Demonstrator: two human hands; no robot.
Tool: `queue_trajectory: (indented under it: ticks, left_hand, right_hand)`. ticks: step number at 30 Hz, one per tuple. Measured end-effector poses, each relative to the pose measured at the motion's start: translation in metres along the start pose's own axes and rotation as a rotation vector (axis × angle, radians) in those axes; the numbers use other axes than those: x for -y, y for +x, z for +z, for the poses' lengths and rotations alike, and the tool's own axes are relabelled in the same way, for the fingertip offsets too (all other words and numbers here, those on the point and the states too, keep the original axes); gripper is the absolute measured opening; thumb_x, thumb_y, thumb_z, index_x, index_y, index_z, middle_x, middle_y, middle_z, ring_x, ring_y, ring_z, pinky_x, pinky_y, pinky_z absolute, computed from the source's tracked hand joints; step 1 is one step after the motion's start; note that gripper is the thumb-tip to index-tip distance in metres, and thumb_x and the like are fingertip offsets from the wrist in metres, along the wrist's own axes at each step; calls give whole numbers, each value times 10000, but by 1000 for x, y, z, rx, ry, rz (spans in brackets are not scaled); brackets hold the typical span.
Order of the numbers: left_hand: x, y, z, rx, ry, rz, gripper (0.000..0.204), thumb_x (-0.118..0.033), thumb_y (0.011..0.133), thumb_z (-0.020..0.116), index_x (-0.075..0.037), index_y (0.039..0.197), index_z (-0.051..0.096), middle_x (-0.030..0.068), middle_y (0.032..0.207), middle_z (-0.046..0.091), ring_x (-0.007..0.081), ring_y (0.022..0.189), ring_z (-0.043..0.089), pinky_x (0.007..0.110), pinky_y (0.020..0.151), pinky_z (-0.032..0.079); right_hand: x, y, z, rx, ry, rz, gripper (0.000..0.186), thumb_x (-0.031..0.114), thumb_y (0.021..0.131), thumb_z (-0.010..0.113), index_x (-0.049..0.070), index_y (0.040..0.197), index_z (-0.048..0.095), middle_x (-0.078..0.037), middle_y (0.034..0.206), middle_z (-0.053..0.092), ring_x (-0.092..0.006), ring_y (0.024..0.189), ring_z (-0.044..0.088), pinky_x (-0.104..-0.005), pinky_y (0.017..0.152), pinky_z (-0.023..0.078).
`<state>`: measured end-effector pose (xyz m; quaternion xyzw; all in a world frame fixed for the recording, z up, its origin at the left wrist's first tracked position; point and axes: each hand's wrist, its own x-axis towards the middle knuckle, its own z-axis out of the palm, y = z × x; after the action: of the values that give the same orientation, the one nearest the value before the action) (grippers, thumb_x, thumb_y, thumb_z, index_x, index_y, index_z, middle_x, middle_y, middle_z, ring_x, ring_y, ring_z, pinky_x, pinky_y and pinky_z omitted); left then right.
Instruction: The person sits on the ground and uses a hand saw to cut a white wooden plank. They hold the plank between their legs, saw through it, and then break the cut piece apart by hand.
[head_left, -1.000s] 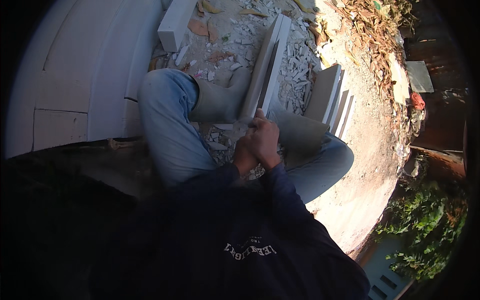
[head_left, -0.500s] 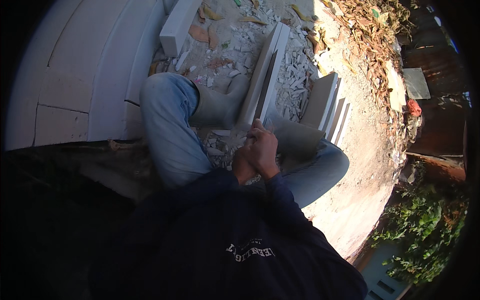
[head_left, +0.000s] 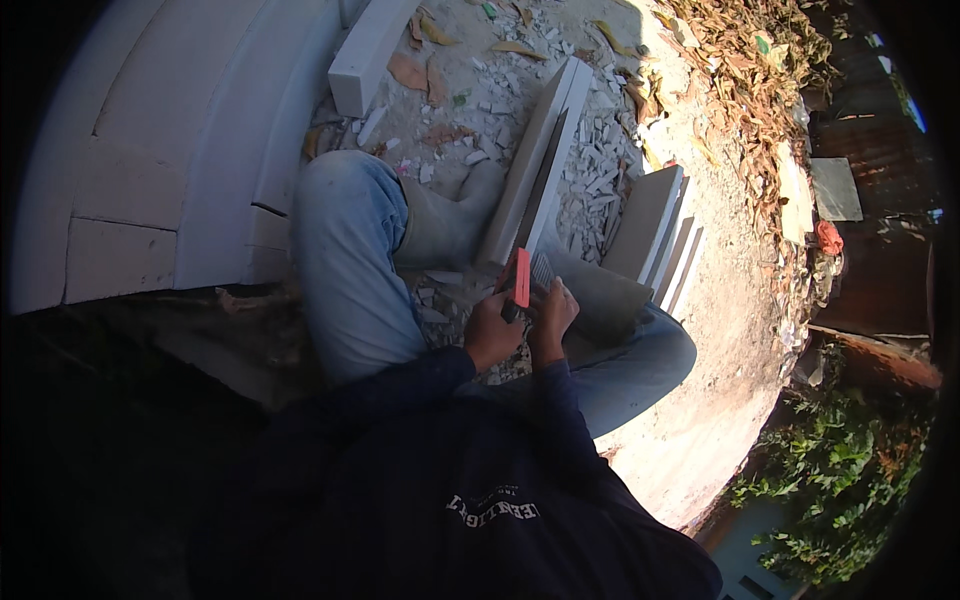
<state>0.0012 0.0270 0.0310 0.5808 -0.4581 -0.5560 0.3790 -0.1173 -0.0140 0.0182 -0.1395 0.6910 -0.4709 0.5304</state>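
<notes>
My left hand (head_left: 492, 334) is closed round the black grip of a small tool with a flat red part (head_left: 522, 278); its exact kind does not show. Close beside it, my right hand (head_left: 554, 314) has its fingers curled together, and what they hold, if anything, is hidden. A grey ribbed piece (head_left: 541, 267) shows just beyond the right fingers. Ahead of both hands, a long pale block (head_left: 527, 165) with a dark lengthwise gap lies between my boots (head_left: 440, 225), its near end close to the red part.
Stacked pale blocks (head_left: 130, 165) form a wall at left, near another block (head_left: 362, 65). More pale slabs (head_left: 642, 225) stand beyond my right boot. Broken chips (head_left: 590, 180) cover the ground, with dry leaves (head_left: 745, 75) at far right and green plants (head_left: 840, 470) at lower right.
My hands were together at the block's near end; now they are apart. The red part of the tool has come into sight above my left hand. The whole view has shifted slightly.
</notes>
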Motion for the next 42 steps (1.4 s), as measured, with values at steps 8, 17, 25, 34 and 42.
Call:
queue_trajectory:
  ticks: [8,17,25,34,42]
  left_hand:
    - [-8,-2,6,-38,-39,-20,321,-228,919,728,21,1121,710,176,938,744,284,912,728,377,837,528]
    - [-32,42,11,-99,-31,50,349,-312,942,721,17,1058,714,193,886,721,315,882,727,393,797,528]
    - [-44,162,9,-90,62,167,379,-336,918,719,-1,1091,678,227,1005,712,410,987,690,474,829,526]
    - [-33,161,1,-73,56,255,306,-195,895,717,21,1100,648,221,961,709,364,931,710,444,807,534]
    - [-20,162,3,-66,185,213,357,-240,845,720,9,1091,652,269,999,710,467,987,666,532,835,526]
  right_hand:
    - [-90,62,-1,441,349,-56,514,400,1083,439,-20,1378,424,-182,1272,566,-298,1090,637,-455,978,552]
    - [-46,95,30,541,-38,-402,469,344,1077,424,-51,1329,419,-197,1261,557,-366,1116,623,-512,1010,531]
    - [16,204,50,743,612,255,527,426,1050,483,-46,1282,528,-203,1169,625,-339,1108,635,-444,976,535]
    - [90,80,79,298,-596,-1013,807,460,845,786,-77,1397,546,-300,1359,603,-413,1294,574,-433,1062,460]
    - [102,93,93,290,-836,-1001,613,200,786,640,-172,1270,580,-395,1305,575,-491,1231,586,-455,1081,447]
